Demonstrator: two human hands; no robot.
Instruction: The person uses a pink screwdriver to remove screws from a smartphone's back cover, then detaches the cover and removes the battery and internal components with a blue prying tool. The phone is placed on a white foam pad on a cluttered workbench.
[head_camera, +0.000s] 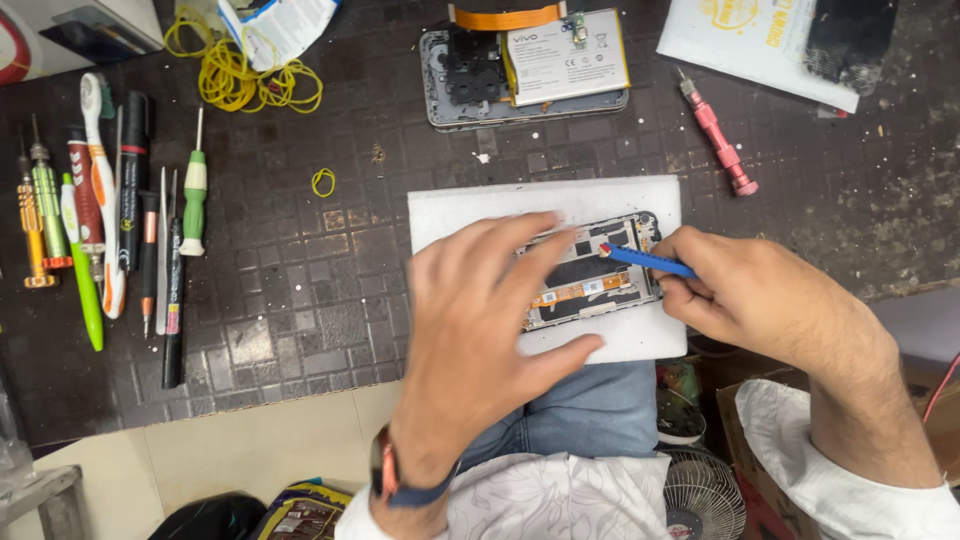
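Observation:
An opened phone frame (600, 275) with exposed boards lies on a white foam pad (470, 205) at the bench's front edge. My left hand (480, 330) presses down on the frame's left part, fingers spread over it, and hides that end. My right hand (745, 295) grips a thin blue pry tool (650, 261), whose red-tipped end touches the upper middle of the frame.
A second opened phone with a loose battery (530, 70) lies at the back. A pink screwdriver (718, 135) is at the right. Several screwdrivers, pens and a toothbrush (100, 200) line the left side. Yellow rubber bands (250, 80) lie back left.

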